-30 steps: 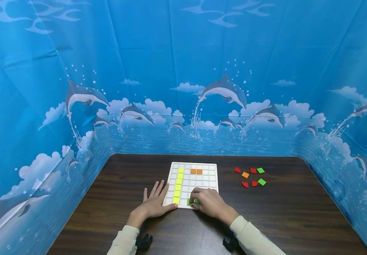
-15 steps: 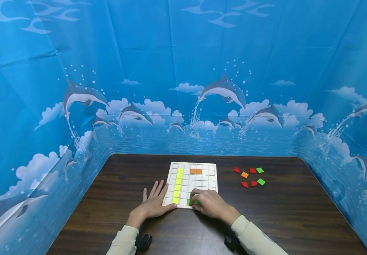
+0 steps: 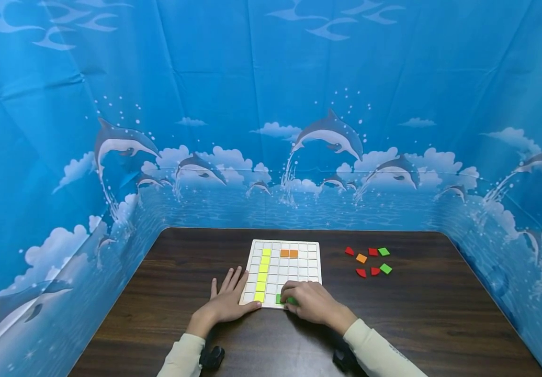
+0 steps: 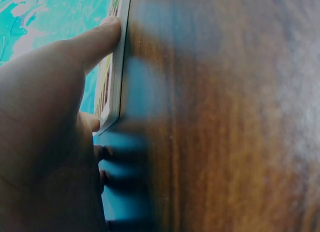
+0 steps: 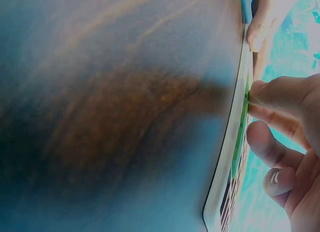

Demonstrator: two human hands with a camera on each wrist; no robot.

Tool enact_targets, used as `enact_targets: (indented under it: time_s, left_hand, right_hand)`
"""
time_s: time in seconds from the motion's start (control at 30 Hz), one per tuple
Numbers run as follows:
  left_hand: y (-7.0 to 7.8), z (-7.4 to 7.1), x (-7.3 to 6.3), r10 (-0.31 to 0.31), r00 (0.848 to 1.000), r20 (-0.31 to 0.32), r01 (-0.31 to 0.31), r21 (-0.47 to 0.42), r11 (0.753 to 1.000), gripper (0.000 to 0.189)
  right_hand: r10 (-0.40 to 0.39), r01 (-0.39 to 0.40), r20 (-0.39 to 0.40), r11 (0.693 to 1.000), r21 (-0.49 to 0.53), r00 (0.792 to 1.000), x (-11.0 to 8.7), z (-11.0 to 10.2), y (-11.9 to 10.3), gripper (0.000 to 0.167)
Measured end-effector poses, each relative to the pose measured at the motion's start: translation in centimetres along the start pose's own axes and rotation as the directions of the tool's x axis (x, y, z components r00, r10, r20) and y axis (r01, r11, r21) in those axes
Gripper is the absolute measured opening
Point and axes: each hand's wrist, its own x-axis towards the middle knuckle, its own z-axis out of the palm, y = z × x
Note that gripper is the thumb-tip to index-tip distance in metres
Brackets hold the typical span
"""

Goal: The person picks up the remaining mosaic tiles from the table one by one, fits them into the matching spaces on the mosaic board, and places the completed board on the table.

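A white grid board [image 3: 308, 263] lies on the table. My left hand [image 3: 226, 303] is spread beside its left edge, fingers straight, with the thumb tip resting on the near left corner area. In the left wrist view that thumb [image 4: 102, 37] lies along the board's rim. Curled over the board's near edge, my right hand [image 3: 311, 301] has thumb and fingertips on a green tile [image 3: 292, 301], partly hidden by the fingers. Another green tile [image 3: 278, 299] shows just left of them. In the right wrist view a row of green tiles [image 5: 237, 152] lies under the fingertips.
A column of yellow tiles [image 3: 263, 269] and two orange tiles [image 3: 289, 254] lie on the board. To its right are loose red pieces [image 3: 361, 273], an orange tile [image 3: 361, 258] and green tiles [image 3: 385, 268]. A blue dolphin curtain [image 3: 261, 104] surrounds the dark wooden table [image 3: 417, 314].
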Motion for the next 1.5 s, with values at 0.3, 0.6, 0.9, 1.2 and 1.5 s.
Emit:
enact_targets:
  time_s: [0.3, 0.6, 0.9, 1.2, 1.5]
  left_hand:
    - [-0.4, 0.4, 0.2, 0.001, 1.000, -0.014, -0.001, 0.000, 1.000, 0.114]
    - [0.0, 0.0, 0.0, 0.009, 1.000, -0.007, -0.010, -0.018, 1.000, 0.112]
    - [0.4, -0.3, -0.2, 0.016, 1.000, -0.004, -0.016, -0.027, 1.000, 0.112]
    - [-0.1, 0.1, 0.2, 0.020, 1.000, -0.010, -0.021, -0.026, 0.999, 0.113]
    - [0.4, -0.2, 0.1, -0.019, 1.000, 0.005, 0.019, 0.011, 1.000, 0.109]
  right_hand:
    - [-0.029, 0.029, -0.012, 1.000, 0.001, 1.000, -0.3, 0.1, 0.3, 0.008]
    - [-0.032, 0.030, -0.057, 0.999, -0.027, 0.998, -0.9, 0.0, 0.8, 0.010]
    - [0.011, -0.013, -0.108, 1.000, -0.020, 0.994, -2.0, -0.6, 1.6, 0.008]
    - [0.046, -0.051, -0.153, 0.998, -0.029, 0.987, -3.3, -1.3, 2.7, 0.011]
    - [0.112, -0.120, -0.182, 0.992, -0.032, 0.977, -5.1, -2.0, 4.0, 0.014]
